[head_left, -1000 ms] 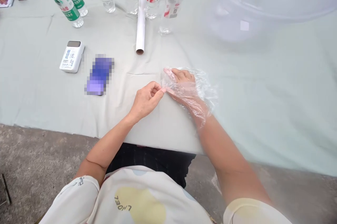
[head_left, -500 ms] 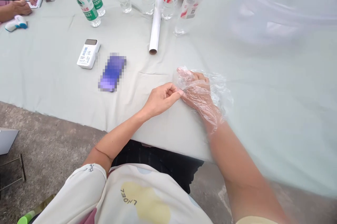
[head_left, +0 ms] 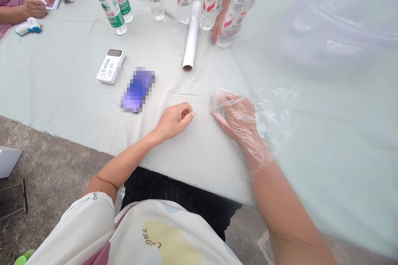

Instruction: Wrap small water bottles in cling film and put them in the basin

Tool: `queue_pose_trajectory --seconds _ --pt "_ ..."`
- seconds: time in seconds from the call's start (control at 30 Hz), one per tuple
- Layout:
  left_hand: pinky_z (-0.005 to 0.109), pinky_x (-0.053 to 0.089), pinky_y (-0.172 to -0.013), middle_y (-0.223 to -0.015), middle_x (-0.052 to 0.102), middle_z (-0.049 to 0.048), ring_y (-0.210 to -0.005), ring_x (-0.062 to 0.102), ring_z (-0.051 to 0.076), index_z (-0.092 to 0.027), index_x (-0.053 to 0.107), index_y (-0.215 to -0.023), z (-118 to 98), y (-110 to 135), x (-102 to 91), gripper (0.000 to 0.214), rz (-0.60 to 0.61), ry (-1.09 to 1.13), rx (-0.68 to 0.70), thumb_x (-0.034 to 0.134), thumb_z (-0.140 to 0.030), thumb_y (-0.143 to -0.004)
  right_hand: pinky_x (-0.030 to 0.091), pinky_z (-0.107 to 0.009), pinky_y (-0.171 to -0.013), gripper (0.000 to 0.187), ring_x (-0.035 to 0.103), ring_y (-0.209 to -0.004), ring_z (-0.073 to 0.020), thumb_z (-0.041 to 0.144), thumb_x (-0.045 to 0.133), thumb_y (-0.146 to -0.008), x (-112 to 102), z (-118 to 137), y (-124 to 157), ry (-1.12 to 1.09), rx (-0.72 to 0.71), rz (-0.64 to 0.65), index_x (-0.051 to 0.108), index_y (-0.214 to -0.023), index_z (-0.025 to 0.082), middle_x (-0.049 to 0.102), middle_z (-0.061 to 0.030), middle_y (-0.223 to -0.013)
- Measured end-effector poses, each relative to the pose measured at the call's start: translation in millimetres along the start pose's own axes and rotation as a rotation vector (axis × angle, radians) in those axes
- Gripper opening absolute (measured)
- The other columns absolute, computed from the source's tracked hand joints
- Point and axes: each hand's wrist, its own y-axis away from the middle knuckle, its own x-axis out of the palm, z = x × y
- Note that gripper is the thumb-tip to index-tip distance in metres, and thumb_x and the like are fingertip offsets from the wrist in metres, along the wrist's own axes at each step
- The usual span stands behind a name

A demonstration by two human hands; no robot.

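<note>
My right hand lies flat on the pale green tablecloth, fingers stretched out, inside a loose clear plastic glove. My left hand rests on the cloth a short way to its left, fingers curled with thumb and forefinger pinched together; nothing visible shows in them. The two hands are apart. A roll of clear wrap lies beyond them.
Several water bottles stand at the back, a white device and a blurred purple object lie left. A large clear basin is at upper right. Other people's hands show at far left and by the bottles.
My left hand has let go of the glove's fingertip and drawn back to the left. My right hand has shifted slightly right. The view has tilted, showing more of the far side.
</note>
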Motion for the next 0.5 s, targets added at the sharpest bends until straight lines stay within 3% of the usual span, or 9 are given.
queue_pose_trajectory --seconds 0.13,0.2,0.3,0.37,0.4,0.47,0.5 --pt "0.043 0.043 -0.102 -0.114 0.068 0.0120 -0.119 0.058 0.026 -0.020 0.059 -0.100 27 -5 -23.7 0.018 -0.258 -0.493 0.008 0.041 -0.021 -0.098 0.046 -0.057 -0.094 0.045 0.057 -0.120 -0.0405 0.046 0.047 -0.096 2 -2 -1 -0.026 0.008 0.014 0.063 -0.131 0.022 0.061 -0.0156 -0.139" --pt "0.042 0.038 -0.112 -0.135 0.060 0.0157 -0.138 0.047 0.026 -0.016 0.056 -0.112 38 -14 -33.2 0.021 -0.254 -0.608 0.029 0.039 -0.017 -0.099 0.046 -0.059 -0.095 0.044 0.058 -0.120 -0.0405 0.045 0.046 -0.096 3 -3 -2 -0.043 0.011 0.015 0.064 -0.130 0.022 0.062 -0.0148 -0.138" --pt "0.039 0.033 -0.119 -0.157 0.041 0.0167 -0.151 0.031 0.026 -0.011 0.050 -0.130 40 -30 -41.1 0.032 -0.123 -0.677 0.074 0.038 -0.013 -0.100 0.045 -0.060 -0.099 0.041 0.061 -0.115 -0.0379 0.042 0.047 -0.096 3 -4 -2 -0.061 0.005 -0.003 0.064 -0.130 0.025 0.063 -0.0130 -0.138" --pt "0.045 0.037 -0.116 -0.157 0.039 0.0189 -0.150 0.033 0.031 -0.011 0.048 -0.136 29 -32 -46.7 0.037 -0.028 -0.719 -0.015 0.045 -0.014 -0.100 0.044 -0.061 -0.100 0.039 0.062 -0.112 -0.0369 0.042 0.048 -0.096 4 -5 -2 -0.065 -0.002 -0.011 0.065 -0.128 0.026 0.064 -0.0128 -0.136" --pt "0.048 0.042 -0.111 -0.151 0.047 0.0209 -0.143 0.043 0.034 -0.012 0.051 -0.135 21 -27 -51.3 0.036 0.004 -0.743 -0.088 0.049 -0.016 -0.099 0.045 -0.061 -0.099 0.039 0.062 -0.111 -0.0370 0.042 0.048 -0.096 4 -5 -2 -0.066 -0.002 -0.016 0.066 -0.126 0.026 0.065 -0.0128 -0.135" --pt "0.047 0.053 -0.091 -0.119 0.068 0.0210 -0.112 0.067 0.034 -0.011 0.062 -0.122 1 -8 -65.1 0.028 0.133 -0.713 -0.188 0.053 -0.022 -0.098 0.046 -0.061 -0.097 0.038 0.061 -0.111 -0.0375 0.042 0.048 -0.096 5 -6 -1 -0.077 0.005 -0.025 0.067 -0.124 0.026 0.066 -0.0117 -0.132" --pt "0.039 0.056 -0.078 -0.093 0.074 0.0118 -0.086 0.072 0.027 -0.016 0.068 -0.109 -8 6 -73.4 0.022 0.235 -0.655 -0.170 0.054 -0.029 -0.098 0.046 -0.061 -0.096 0.037 0.060 -0.111 -0.0376 0.042 0.048 -0.095 5 -7 -1 -0.084 0.013 -0.030 0.068 -0.123 0.027 0.067 -0.0108 -0.131"
